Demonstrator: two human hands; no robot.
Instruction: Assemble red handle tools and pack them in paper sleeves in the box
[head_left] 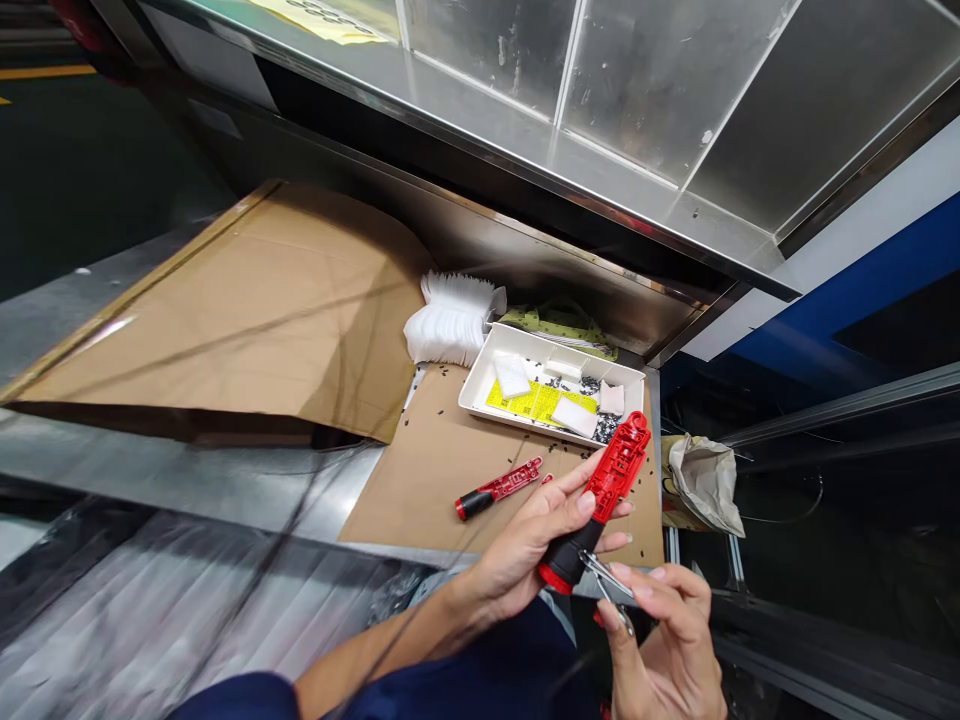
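My left hand (532,540) grips a red-and-black tool handle (604,495), its red open-framed part pointing up and its black grip held in my fingers. My right hand (660,640) pinches a small steel tool (606,585), perhaps tweezers, whose tips sit at the handle's lower end. On the cardboard sheet (442,490) lies a second red-and-black handle (499,488), just beyond my left fingertips. Small black parts are scattered around it. A white compartment tray (480,385) holds yellow sheets, white pads and dark small parts.
A stack of white fluted paper pieces (450,320) stands left of the tray, with yellow-green printed sheets (559,325) behind it. A large cardboard sheet (225,310) covers the steel bench on the left. A crumpled paper bag (701,485) sits right. A steel shelf (600,130) overhangs.
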